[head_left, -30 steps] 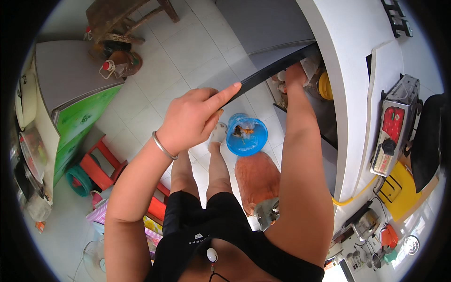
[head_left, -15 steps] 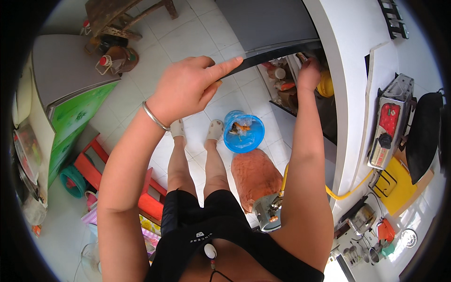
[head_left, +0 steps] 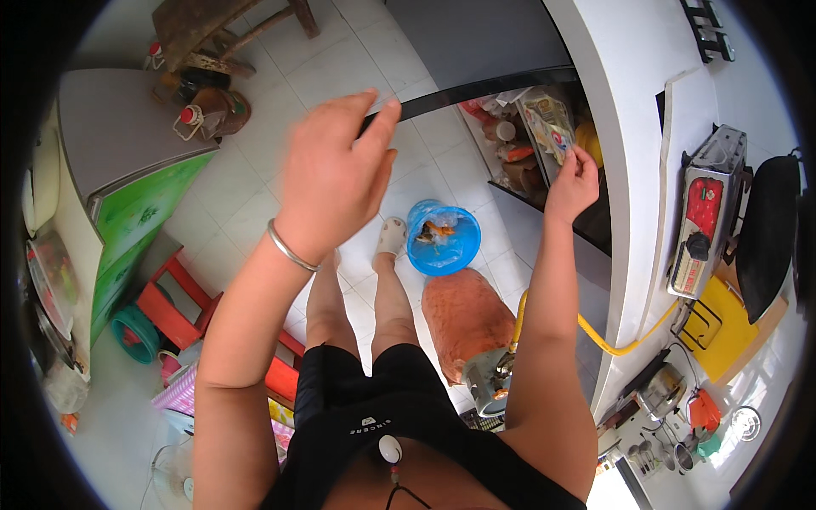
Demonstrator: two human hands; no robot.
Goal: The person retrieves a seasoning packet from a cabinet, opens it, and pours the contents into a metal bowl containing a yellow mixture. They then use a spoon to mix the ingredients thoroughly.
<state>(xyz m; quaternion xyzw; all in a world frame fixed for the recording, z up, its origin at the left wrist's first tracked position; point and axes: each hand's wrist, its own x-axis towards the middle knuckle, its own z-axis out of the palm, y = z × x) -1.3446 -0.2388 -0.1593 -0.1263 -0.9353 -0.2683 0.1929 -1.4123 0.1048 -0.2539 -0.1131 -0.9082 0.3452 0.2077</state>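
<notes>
My right hand [head_left: 575, 185] pinches the lower end of a crinkled clear plastic packet [head_left: 548, 123] with yellowish contents. The packet is at the opening of a grey fridge-like unit [head_left: 484, 38], beside jars and bags. My left hand [head_left: 336, 166], slightly blurred and with a silver bangle on its wrist, is at the end of the unit's long black door edge [head_left: 484, 89]. Its fingers are apart, and whether they touch the edge is hard to tell. Inside the unit are a white-capped container [head_left: 505, 131] and a yellow object [head_left: 588, 143], partly hidden.
A blue bin [head_left: 444, 242] with scraps stands on the tiled floor near my feet. Beside it are a reddish-brown covered thing [head_left: 466, 319] and a gas cylinder [head_left: 489, 384]. A yellow hose [head_left: 616, 348] runs right to the counter with a portable stove [head_left: 707, 212]. Left are red stools [head_left: 174, 297].
My right hand has drawn back from inside the unit, bringing the packet into view. My left hand's fingers have loosened and spread at the black edge.
</notes>
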